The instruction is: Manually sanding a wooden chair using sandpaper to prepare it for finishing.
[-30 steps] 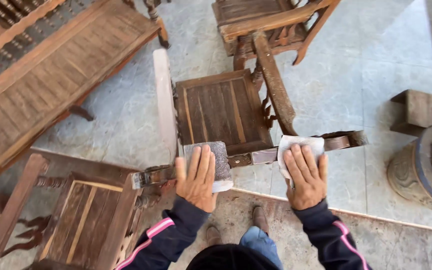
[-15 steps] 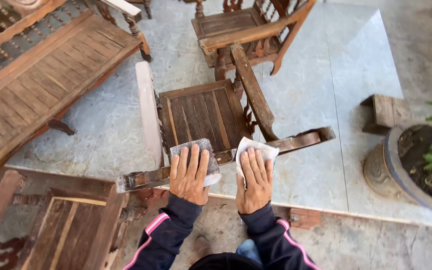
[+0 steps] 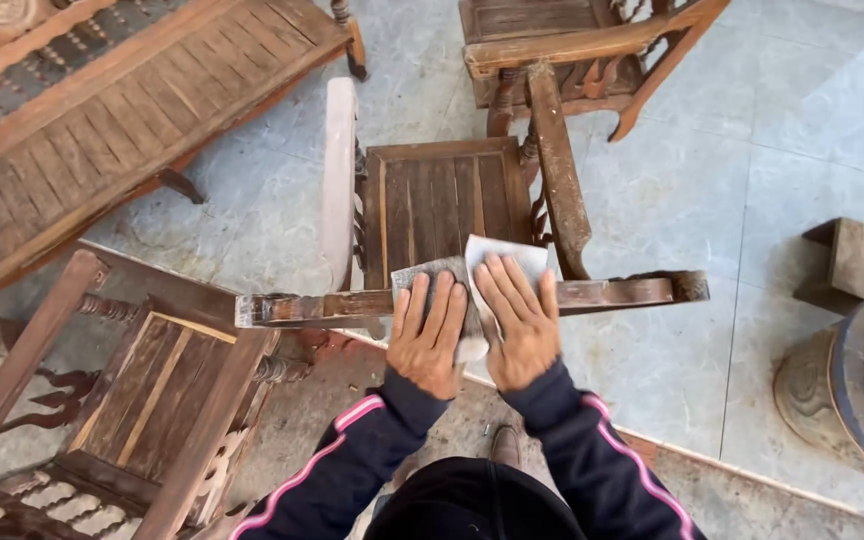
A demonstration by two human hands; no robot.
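Note:
A worn wooden armchair (image 3: pixel 442 205) stands in front of me, seen from above, its top back rail (image 3: pixel 612 292) running left to right. My left hand (image 3: pixel 429 337) lies flat on a grey sanding sheet (image 3: pixel 422 273) draped over the rail. Beside it, touching, my right hand (image 3: pixel 520 322) presses a white sheet of sandpaper (image 3: pixel 507 252) onto the same rail. Both hands have their fingers spread and point away from me. One armrest (image 3: pixel 338 180) is pale and bare, the other (image 3: pixel 558 170) dark.
A second chair (image 3: pixel 152 400) stands at lower left, a wooden bench (image 3: pixel 102 130) at upper left, another chair (image 3: pixel 572 40) at the top. A wooden block (image 3: pixel 857 262) and a round planter (image 3: pixel 852 385) sit at right on the tiled floor (image 3: pixel 752 170).
My right hand slid left along the rail with the white sheet until it met my left hand. The left hand stayed near the rail's middle. The camera view shifted.

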